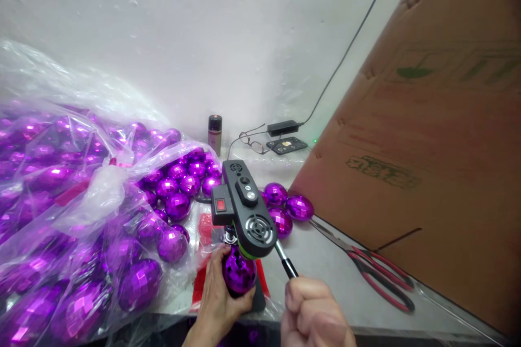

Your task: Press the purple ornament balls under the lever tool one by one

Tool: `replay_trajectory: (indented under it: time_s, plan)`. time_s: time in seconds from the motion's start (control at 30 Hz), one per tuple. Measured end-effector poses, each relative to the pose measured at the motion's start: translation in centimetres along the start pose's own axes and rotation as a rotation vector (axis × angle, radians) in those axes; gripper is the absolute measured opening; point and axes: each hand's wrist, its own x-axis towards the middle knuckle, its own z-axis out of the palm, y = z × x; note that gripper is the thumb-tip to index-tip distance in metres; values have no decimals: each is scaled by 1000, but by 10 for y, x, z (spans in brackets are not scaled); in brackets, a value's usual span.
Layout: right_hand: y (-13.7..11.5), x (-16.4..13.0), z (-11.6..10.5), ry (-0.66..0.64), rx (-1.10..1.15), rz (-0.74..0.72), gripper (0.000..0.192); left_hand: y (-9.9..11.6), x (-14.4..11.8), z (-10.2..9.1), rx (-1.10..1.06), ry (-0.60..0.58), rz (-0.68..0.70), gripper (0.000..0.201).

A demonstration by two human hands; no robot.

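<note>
A small black machine like a bench drill press (249, 211), with a red switch and round vents on top, stands at the table's front edge. Under its head, my left hand (215, 298) grips a shiny purple ball ornament (240, 271), thumb and fingers around its sides. The ball's upper part is partly covered by the machine. My right hand (315, 314) is closed in a fist around the black-tipped end of the metal lever (286, 261) that comes out of the machine's right side. Red material (199, 282) shows beneath the machine.
A clear plastic bag (109, 184) full of purple balls fills the left. Three loose balls (299, 207) lie behind the machine, right. Red-handled scissors (382, 271) lie beside a large cardboard box (407, 146). Toward the wall are a spray can (214, 135), glasses (256, 146), a phone (287, 145) and a power adapter (283, 128).
</note>
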Motion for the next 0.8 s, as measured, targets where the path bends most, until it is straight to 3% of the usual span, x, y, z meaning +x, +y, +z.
replay_trajectory:
  time_s: [0.23,0.4,0.7,0.8]
  plan:
    - [4,3,3,-6,26,-35,50,-18,-1,4,165,34,173,77]
    - [-2,7,5,1,2,-27,50,-13,1,6,219,56,236,76]
    - [16,-13,5,57,-46,-102,53,-3,-3,20,128,179,186,75]
    - [10,-6,7,66,-23,-120,55,-3,-4,22,92,192,152,76]
